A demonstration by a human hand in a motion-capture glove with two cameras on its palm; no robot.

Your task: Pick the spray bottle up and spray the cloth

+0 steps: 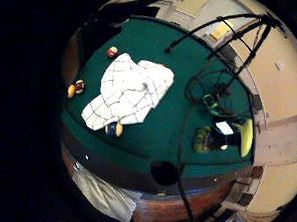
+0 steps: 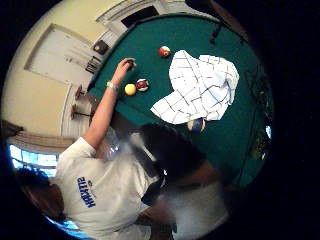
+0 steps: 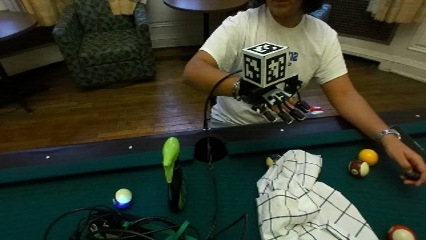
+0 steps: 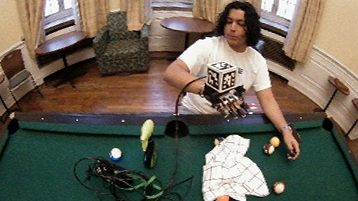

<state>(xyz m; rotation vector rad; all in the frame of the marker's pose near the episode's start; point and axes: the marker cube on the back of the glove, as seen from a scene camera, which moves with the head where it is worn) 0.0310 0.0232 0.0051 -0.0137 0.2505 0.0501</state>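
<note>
A spray bottle (image 3: pixel 172 175) with a lime-green head and dark body stands upright on the green felt, near the side pocket. It also shows in the wide outside view (image 4: pixel 147 145) and the little finger side palm view (image 1: pixel 245 136). A white checked cloth (image 3: pixel 306 205) lies crumpled on the felt to the bottle's right, and both palm views show it (image 1: pixel 127 92) (image 2: pixel 200 90). My gloved right hand (image 3: pixel 276 102) hangs in the air above the table's near rail, apart from both. Its fingers point down, fairly straight, and hold nothing.
A tangle of black cables (image 3: pixel 120 225) lies in front of the bottle, with a white and blue ball (image 3: pixel 123 197) beside it. A yellow ball (image 3: pixel 368 156) and a striped ball (image 3: pixel 359 168) sit right of the cloth. The bare left hand (image 3: pixel 409 167) rests on the felt there.
</note>
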